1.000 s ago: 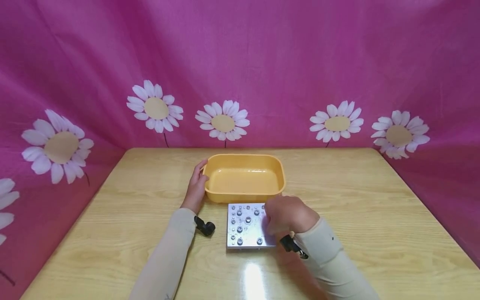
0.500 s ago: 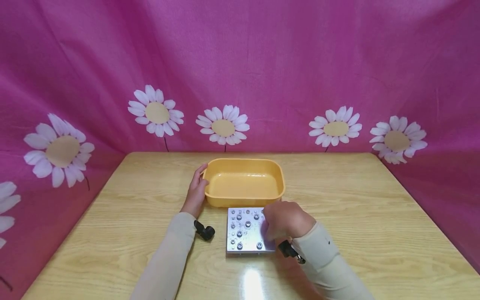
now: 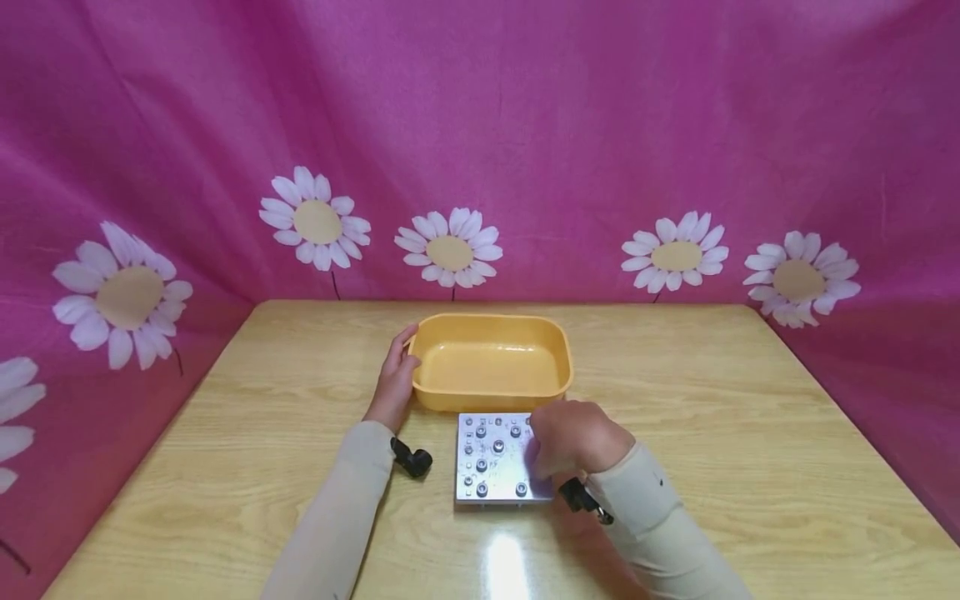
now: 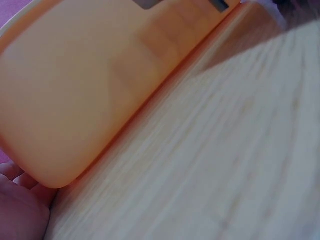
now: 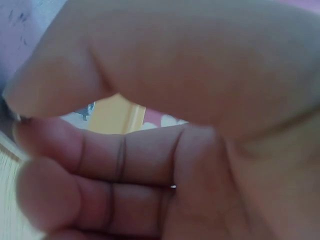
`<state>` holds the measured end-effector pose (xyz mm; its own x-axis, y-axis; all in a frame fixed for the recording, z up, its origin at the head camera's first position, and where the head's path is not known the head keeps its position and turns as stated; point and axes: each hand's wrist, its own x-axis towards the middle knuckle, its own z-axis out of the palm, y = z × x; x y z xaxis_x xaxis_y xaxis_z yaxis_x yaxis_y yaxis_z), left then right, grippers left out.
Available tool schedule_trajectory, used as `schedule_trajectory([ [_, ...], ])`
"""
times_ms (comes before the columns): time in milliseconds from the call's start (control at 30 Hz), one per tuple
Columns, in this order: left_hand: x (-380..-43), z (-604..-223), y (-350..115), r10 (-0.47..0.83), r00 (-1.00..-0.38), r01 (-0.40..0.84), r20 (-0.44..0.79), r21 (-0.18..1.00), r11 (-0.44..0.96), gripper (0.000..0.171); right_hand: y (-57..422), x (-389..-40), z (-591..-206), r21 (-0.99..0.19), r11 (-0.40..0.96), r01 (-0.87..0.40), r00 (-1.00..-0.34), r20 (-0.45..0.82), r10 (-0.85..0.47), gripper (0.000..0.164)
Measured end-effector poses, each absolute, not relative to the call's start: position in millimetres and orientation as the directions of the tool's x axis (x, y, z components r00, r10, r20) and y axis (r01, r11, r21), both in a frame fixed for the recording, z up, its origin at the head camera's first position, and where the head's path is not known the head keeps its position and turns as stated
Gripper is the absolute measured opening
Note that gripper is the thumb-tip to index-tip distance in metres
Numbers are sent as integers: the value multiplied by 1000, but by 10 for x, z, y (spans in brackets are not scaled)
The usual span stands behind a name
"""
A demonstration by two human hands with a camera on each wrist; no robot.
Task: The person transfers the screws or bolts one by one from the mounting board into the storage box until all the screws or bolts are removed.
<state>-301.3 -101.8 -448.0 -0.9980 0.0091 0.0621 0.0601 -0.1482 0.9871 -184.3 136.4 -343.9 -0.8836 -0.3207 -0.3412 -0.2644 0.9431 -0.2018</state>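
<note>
The left hand (image 3: 393, 383) holds the left end of a yellow plastic tub (image 3: 435, 402), its thumb over the rim and its other fingers along the outside. The tub sits upright at the middle of the wood-grain table (image 3: 712, 400). Just on its near side lies a square metal plate (image 3: 510, 467), set with socket-head screws (image 3: 498, 447) and smaller fittings down its left side and along its far edge.

The right hand (image 3: 577, 435) covers the plate's right part. In the right wrist view its thumb and forefinger pinch together at the tips on a small metal part (image 5: 22, 119), mostly hidden; the other fingers curl below. Beyond the table's far edge hangs a magenta curtain (image 3: 555, 150) printed with white daisies (image 3: 317, 222).
</note>
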Motion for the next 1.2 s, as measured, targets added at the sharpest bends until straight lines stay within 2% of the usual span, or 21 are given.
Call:
schedule_trajectory([
  [400,-3025,-4473,-1020,8,-998,67,69,987,-146,57,1371,-1795,-3362,-220,941,-257,-889,-329,-319,20],
  [633,-3032,-4481,-1017,12,-998,64,66,986,-155,58,1363,-1801,-3327,-179,956,-233,-899,-335,-281,19],
  [967,-3013,-4516,-1020,11,-998,66,68,988,-143,59,1376,-1812,-3354,-137,947,-291,-917,-243,-317,26],
  [1200,-3009,-4503,-1016,15,-997,76,78,989,-128,59,1358,-1824,-3325,-144,948,-283,-919,-243,-311,30],
])
